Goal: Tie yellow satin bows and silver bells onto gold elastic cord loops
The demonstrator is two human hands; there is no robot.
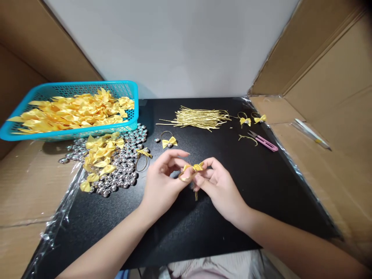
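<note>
A small yellow ribbon bow (198,167) is pinched between my two hands above the black table. My left hand (170,170) grips its left side, thumb and fingers closed, with a loop of gold cord by the thumb. My right hand (216,178) has the bow's right side between thumb and forefinger. Gold cord ends (196,196) hang below the fingers. Just beyond my left hand lies a bow with a silver bell-like bead and a cord loop (169,142). Another looped bow (143,153) rests left of that hand.
A turquoise basket (137,112) of yellow bows stands at back left, with silver beads (124,166) and loose bows (101,151) before it. Gold cords (200,117) lie at the back. Pink thread snips (266,142), two looped bows (245,121) and a white pen-like tool (310,133) are right.
</note>
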